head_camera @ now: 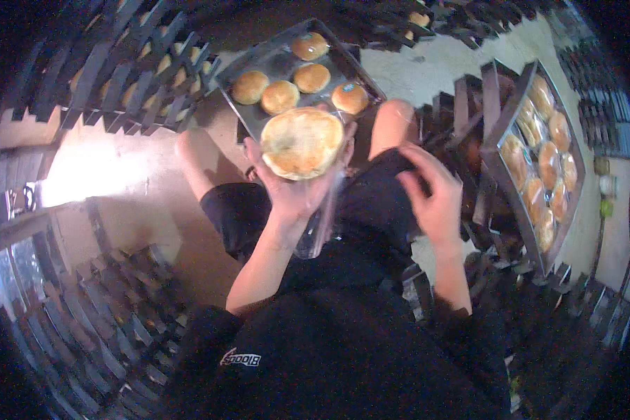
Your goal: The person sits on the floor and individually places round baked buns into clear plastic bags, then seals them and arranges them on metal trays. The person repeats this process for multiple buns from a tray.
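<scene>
My left hand (289, 197) holds up a round, flat bread roll (302, 143), its pale, lightly browned face towards me. A clear plastic bag (326, 210) hangs beside the left wrist; whether the roll is partly inside it cannot be made out. Off to the right, over my thigh, my right hand (436, 194) is slightly blurred, with thumb and fingers apart and nothing visible in them. Beyond the held roll lies a dark metal tray (265, 63) with several rolls on it. Among these, an unwrapped roll (250, 87) sits at the left and a plastic-wrapped roll (311, 46) at the far end.
At the right, a tilted-looking tray (516, 207) full of wrapped rolls tops a stack of dark trays (470, 105). More stacked trays (152, 79) stand at the far left, some with rolls. Further stacks (110, 315) rise at the lower left. My bare knees flank the front tray.
</scene>
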Demonstrator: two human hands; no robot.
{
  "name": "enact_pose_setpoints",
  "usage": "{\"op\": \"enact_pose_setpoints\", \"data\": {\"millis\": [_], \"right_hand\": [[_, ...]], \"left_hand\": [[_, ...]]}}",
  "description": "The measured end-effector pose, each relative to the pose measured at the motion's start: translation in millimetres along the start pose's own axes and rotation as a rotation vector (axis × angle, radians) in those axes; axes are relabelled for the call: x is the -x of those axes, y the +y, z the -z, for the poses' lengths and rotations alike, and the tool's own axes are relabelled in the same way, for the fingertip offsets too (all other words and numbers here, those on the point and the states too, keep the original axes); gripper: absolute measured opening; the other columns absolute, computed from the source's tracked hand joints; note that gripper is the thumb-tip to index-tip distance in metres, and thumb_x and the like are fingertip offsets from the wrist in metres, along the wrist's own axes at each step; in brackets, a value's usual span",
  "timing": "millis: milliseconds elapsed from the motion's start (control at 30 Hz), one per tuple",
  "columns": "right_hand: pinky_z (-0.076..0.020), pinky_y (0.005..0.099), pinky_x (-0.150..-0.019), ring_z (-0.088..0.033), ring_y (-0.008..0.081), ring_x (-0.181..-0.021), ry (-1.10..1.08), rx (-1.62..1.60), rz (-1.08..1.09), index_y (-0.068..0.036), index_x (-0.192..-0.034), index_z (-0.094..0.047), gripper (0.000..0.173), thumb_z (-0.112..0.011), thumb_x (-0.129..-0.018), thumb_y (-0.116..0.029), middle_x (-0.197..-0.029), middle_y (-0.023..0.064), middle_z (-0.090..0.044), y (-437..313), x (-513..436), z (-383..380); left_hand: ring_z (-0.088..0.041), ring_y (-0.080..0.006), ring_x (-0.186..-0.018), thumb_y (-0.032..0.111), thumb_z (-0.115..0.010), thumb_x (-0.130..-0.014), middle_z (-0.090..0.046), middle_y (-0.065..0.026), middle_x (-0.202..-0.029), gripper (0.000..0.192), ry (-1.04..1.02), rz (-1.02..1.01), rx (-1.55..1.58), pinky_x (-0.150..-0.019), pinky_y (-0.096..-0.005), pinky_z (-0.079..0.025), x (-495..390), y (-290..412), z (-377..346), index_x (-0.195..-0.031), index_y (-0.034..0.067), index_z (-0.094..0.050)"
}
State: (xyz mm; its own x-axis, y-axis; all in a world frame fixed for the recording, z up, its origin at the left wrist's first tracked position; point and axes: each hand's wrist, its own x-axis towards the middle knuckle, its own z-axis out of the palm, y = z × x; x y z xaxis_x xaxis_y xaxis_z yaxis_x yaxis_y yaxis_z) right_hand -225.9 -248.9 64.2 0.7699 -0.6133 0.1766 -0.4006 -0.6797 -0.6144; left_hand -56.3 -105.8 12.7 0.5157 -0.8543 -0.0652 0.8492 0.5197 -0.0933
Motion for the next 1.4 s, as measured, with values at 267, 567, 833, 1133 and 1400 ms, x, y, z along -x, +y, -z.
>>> {"op": "enact_pose_setpoints", "data": {"millis": [267,567,833,1133,1400], "right_hand": [[-0.0561,0.0307,-0.074,-0.07,0.0203,-0.081,0.199,-0.32,0.193,-0.006,-0.086,-0.069,0.021,-0.085,-0.072,-0.008,-0.091,0.0043,-0.075,11,50,1],[-0.0523,0.0241,-0.075,-0.065,0.0085,-0.081,0.229,-0.928,-0.386,0.001,-0.096,-0.068,0.013,-0.075,-0.085,0.002,-0.09,0.0044,-0.07,39,79,-5],[-0.0497,0.0241,-0.071,-0.064,0.0088,-0.079,0.398,-0.635,-0.366,0.003,-0.096,-0.074,0.014,-0.068,-0.095,-0.01,-0.09,0.0048,-0.073,20,33,18],[-0.047,0.024,-0.056,-0.059,0.0071,-0.057,0.366,-0.626,-0.875,-0.001,-0.07,-0.069,0.031,-0.069,-0.094,-0.021,-0.069,0.003,-0.069,46,121,-27],[-0.0501,0.0304,-0.077,-0.062,0.0177,-0.103,0.581,-0.976,-1.419,-0.008,-0.138,-0.042,0.058,-0.071,-0.09,-0.023,-0.125,0.0125,-0.061,72,130,-46]], "left_hand": [[-0.046,-0.0302,-0.138,0.069,-0.042,-0.097,-0.051,-0.0141,-0.146,0.079,0.348,0.081,-0.704,-0.116,-0.0444,-0.035,5,-60,21,-0.15,0.01,-0.041],[-0.062,-0.0161,-0.102,0.037,-0.066,-0.097,-0.065,-0.0086,-0.114,0.041,-0.234,-0.037,-1.584,-0.087,-0.0293,-0.049,-8,-34,50,-0.116,0.001,-0.067],[-0.062,-0.0104,-0.08,0.017,-0.071,-0.094,-0.069,-0.0047,-0.093,0.018,-0.108,-0.013,-1.628,-0.071,-0.0258,-0.05,-48,-44,13,-0.093,-0.001,-0.068],[-0.057,-0.01,-0.073,0.021,-0.069,-0.096,-0.062,-0.0017,-0.075,0.027,0.288,0.271,-1.476,-0.068,-0.0271,-0.047,18,-45,63,-0.077,0.005,-0.061],[-0.055,-0.0077,-0.057,0.028,-0.071,-0.093,-0.06,-0.0015,-0.063,0.037,0.514,0.306,-1.592,-0.055,-0.0264,-0.044,15,-59,74,-0.068,0.002,-0.064]]}}
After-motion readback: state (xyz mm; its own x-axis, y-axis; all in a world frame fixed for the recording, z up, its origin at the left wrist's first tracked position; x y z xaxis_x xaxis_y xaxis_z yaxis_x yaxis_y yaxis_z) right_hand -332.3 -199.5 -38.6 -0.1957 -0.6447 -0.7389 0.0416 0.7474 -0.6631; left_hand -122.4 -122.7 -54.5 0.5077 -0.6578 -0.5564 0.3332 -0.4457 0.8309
